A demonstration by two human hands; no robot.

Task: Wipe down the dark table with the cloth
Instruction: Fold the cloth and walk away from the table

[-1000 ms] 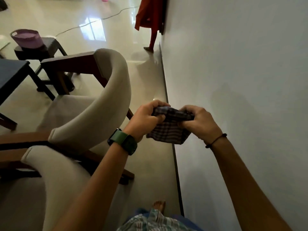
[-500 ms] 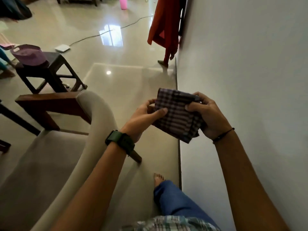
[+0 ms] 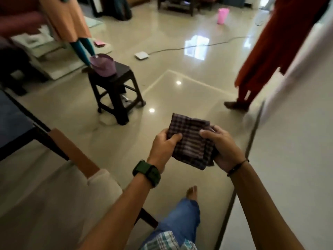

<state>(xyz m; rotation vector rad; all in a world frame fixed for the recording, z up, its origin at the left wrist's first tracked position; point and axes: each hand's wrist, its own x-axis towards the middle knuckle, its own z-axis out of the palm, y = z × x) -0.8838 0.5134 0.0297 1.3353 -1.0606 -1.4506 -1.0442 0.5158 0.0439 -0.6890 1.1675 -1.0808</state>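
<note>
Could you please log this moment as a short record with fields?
cloth: checked cloth, folded, held in the air above the floor
left hand: left hand grips the cloth's left edge
right hand: right hand grips its right side
dark table: dark table at far left, untouched
nearby: purple basin on a dark stool
stage: wiping not yet begun

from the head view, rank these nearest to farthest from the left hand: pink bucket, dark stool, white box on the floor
From the left hand:
1. dark stool, up and to the left of it.
2. white box, on the floor beyond the stool.
3. pink bucket, far back across the room.
</note>
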